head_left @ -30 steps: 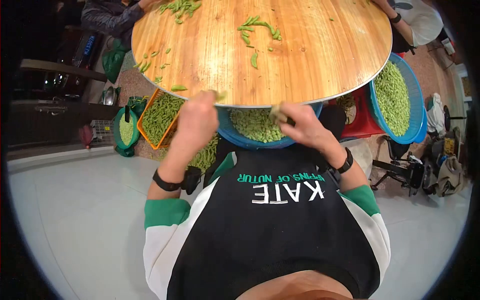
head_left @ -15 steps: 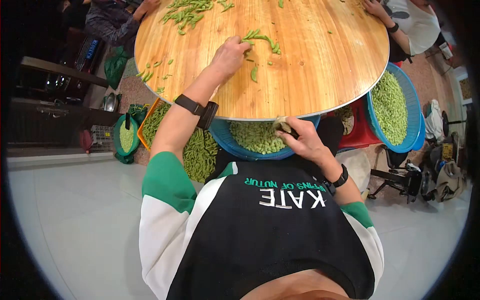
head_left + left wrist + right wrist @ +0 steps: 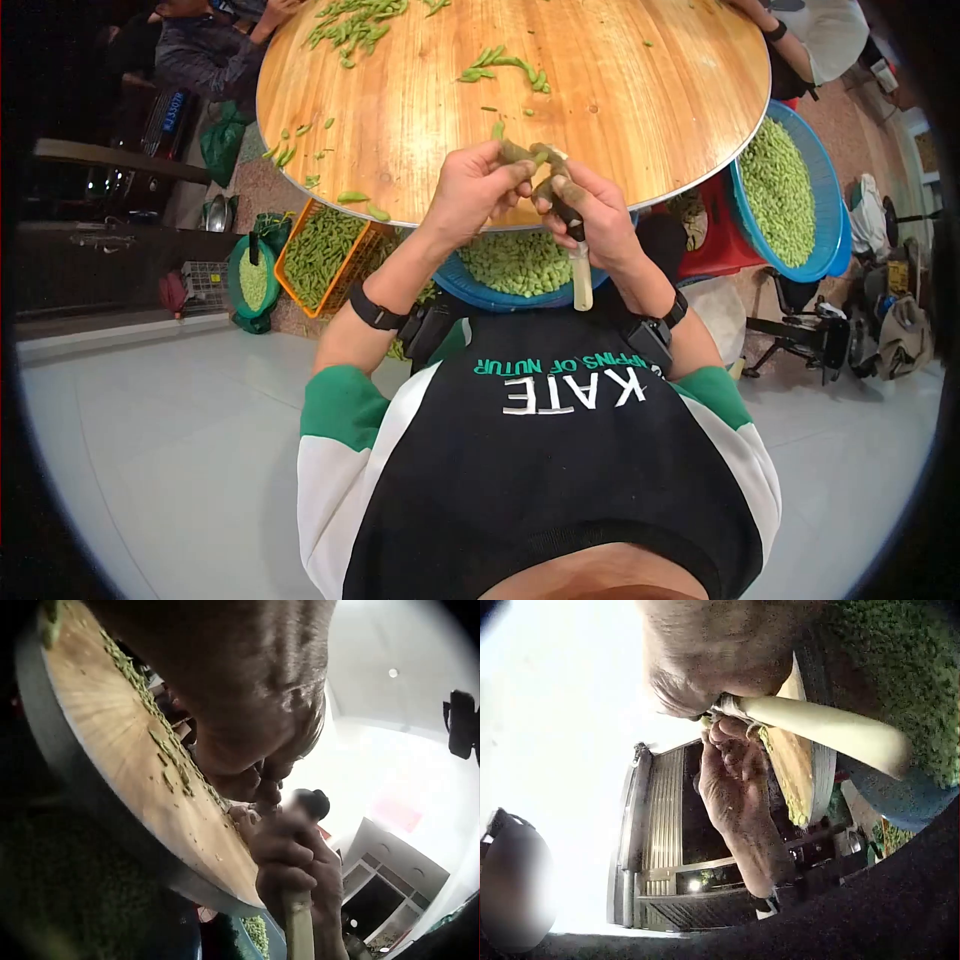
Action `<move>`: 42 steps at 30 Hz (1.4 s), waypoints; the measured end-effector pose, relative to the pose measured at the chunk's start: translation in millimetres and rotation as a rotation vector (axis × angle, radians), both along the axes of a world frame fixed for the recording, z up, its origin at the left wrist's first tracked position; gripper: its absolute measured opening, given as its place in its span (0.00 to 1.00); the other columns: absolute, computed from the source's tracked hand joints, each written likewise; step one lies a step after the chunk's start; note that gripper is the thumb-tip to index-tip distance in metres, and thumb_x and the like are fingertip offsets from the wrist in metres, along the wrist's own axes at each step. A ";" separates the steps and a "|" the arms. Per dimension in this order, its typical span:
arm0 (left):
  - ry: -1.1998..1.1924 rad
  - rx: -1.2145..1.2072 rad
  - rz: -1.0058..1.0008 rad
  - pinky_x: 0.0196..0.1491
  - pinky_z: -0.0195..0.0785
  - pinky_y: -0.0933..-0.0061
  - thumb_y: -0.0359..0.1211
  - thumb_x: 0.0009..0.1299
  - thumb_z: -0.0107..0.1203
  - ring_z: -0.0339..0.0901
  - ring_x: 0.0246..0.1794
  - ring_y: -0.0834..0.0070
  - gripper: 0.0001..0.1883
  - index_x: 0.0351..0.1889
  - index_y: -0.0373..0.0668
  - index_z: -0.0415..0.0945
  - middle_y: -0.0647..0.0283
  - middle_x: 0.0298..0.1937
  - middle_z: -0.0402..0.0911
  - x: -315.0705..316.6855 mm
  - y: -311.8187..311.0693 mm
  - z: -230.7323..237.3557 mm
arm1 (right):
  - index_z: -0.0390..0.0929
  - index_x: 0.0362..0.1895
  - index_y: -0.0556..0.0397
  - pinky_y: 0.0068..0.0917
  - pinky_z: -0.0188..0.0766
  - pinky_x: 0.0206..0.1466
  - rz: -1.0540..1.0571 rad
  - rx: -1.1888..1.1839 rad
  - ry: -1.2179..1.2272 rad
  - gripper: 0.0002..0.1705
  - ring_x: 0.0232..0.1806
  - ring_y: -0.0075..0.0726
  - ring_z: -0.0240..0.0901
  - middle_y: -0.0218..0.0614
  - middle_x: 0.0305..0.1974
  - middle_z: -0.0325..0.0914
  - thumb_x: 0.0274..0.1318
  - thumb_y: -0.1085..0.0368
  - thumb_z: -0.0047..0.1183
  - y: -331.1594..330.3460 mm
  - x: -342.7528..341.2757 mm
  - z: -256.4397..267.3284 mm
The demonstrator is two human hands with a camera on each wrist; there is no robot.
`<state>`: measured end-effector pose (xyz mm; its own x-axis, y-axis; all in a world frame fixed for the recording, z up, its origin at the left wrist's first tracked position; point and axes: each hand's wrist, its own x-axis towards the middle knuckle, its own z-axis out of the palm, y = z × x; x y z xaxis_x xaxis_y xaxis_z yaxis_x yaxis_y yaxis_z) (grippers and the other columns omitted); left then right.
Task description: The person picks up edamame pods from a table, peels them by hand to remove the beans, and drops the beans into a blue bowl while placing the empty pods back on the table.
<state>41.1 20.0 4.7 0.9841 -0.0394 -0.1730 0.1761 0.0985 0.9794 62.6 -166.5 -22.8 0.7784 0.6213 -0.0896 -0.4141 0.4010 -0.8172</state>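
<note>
At the bench (image 3: 650,130) edge, mid-frame, the left grip (image 3: 468,198) pinches a pod (image 3: 498,131) and the right grip (image 3: 605,218) clasps a tool (image 3: 581,282), pale floor (image 3: 180,440) spreading lower left.

Round wooden table (image 3: 650,110) with loose clusters of green pods (image 3: 477,74) and, possibly, small pod scraps (image 3: 313,181).

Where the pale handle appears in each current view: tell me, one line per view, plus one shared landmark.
Head: just right of centre, the pale handle points down below the right hand.
Left wrist: at the bottom edge, right of the middle, the pale handle sticks out below the fist.
Right wrist: upper right, the pale handle slants down rightward.
Shared landmark: the wooden table, across the top, at left, and right of centre, respectively.
</note>
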 end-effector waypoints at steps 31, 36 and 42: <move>0.171 -0.483 -0.287 0.24 0.59 0.85 0.30 0.71 0.52 0.68 0.24 0.89 0.08 0.45 0.39 0.75 0.72 0.28 0.74 -1.3 1.8 -20.7 | 0.72 0.45 0.56 0.13 0.53 0.14 0.171 0.197 0.230 0.10 0.17 0.16 0.55 0.30 0.27 0.68 0.65 0.65 0.45 -12.3 -5.9 4.1; 0.266 -0.627 -0.324 0.23 0.61 0.79 0.29 0.69 0.53 0.70 0.23 0.84 0.08 0.43 0.38 0.75 0.70 0.27 0.75 0.6 -5.7 -25.7 | 0.70 0.50 0.56 0.12 0.53 0.14 0.146 0.278 0.404 0.12 0.17 0.16 0.55 0.31 0.28 0.67 0.65 0.66 0.45 -13.2 -2.0 -0.7; -0.878 1.003 -0.038 0.29 0.68 0.68 0.26 0.64 0.54 0.77 0.26 0.63 0.05 0.34 0.34 0.71 0.52 0.25 0.73 -9.2 -13.6 -16.1 | 0.66 0.61 0.51 0.12 0.53 0.14 0.190 0.453 0.577 0.21 0.18 0.16 0.55 0.32 0.31 0.68 0.65 0.67 0.44 -10.7 -1.2 -10.5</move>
<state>31.9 6.5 -11.4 0.7847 -0.2985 0.5432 -0.5598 -0.7176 0.4143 61.3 -177.2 -33.3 0.5612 0.8131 -0.1549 -0.8217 0.5249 -0.2221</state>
